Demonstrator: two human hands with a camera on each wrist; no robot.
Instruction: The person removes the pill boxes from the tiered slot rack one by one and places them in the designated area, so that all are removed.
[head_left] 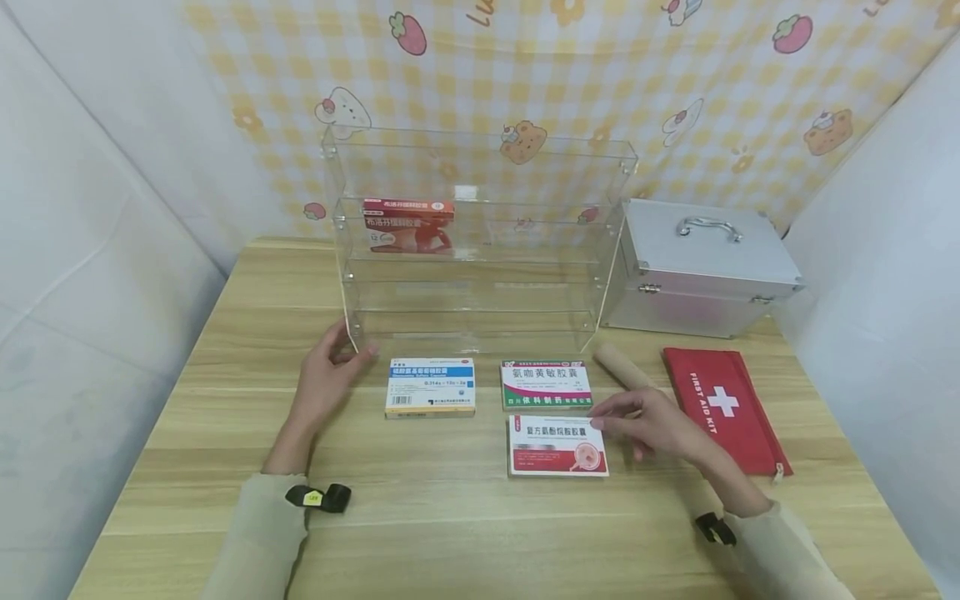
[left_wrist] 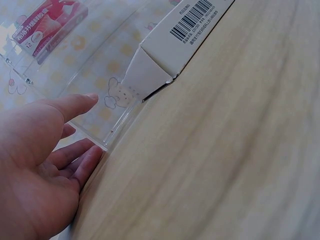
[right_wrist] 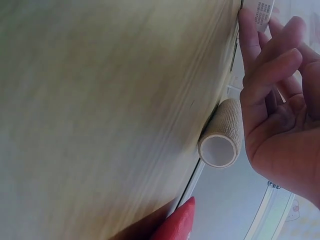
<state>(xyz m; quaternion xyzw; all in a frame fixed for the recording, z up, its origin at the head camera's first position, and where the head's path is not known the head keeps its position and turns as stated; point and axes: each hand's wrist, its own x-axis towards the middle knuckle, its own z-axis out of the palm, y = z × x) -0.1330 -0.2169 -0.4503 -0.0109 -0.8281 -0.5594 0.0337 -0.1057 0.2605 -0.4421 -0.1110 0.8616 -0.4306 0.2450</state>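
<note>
- Head view, closest stuff first: right hand (head_left: 651, 423) sits low over the wooden table (head_left: 450, 533), fingers loose and stretched out, fingertips right at the right edge of the red-and-white medicine box (head_left: 557, 446). Not gripping it, just touching or nearly touching, hard to call.
- Just behind that box is the green-striped box (head_left: 546, 384), and left of it the blue-striped box (head_left: 431, 387), both lying flat.
- Left hand (head_left: 327, 379) is also relaxed, fingers straight-ish, tips up against the bottom left corner of the clear acrylic shelf (head_left: 480, 242). Left wrist cam shows the same hand (left_wrist: 40, 165) with its fingers (left_wrist: 75, 105) against the clear edge, holding nothing.
- Tan bandage roll (head_left: 621, 368) lies just behind the right hand; the right wrist cam shows its hollow end (right_wrist: 220, 145) beside the palm.
- Red first aid pouch (head_left: 723, 408) is over on the right, flat.
- On the shelf's upper level there's one red-orange medicine box (head_left: 408, 223), standing on its long edge.
- Farthest back right: silver metal case (head_left: 701, 267), lid closed, handle on top.
</note>
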